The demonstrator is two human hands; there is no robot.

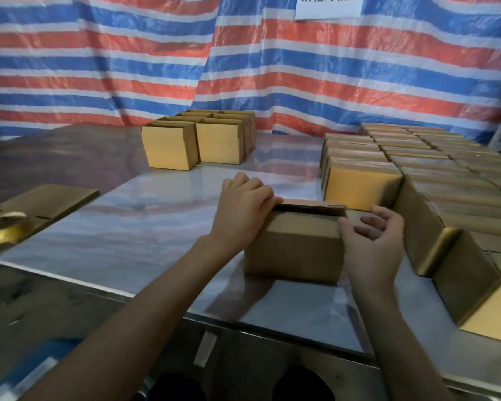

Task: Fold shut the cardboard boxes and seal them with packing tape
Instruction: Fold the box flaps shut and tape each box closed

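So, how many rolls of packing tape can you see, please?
1: a golden-brown roll of packing tape far left, by the flat brown cardboard sheet; others may be hidden.

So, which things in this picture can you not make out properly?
Inside of the box: head view, hidden by its flaps and the dark gap between them.
Thumb of the left hand: head view, hidden beneath the hand, so whether it pinches or presses the flap is unclear.
Tape roll: head view, blurred near the left edge.
White sign: head view, cut off by the top edge, text unreadable.
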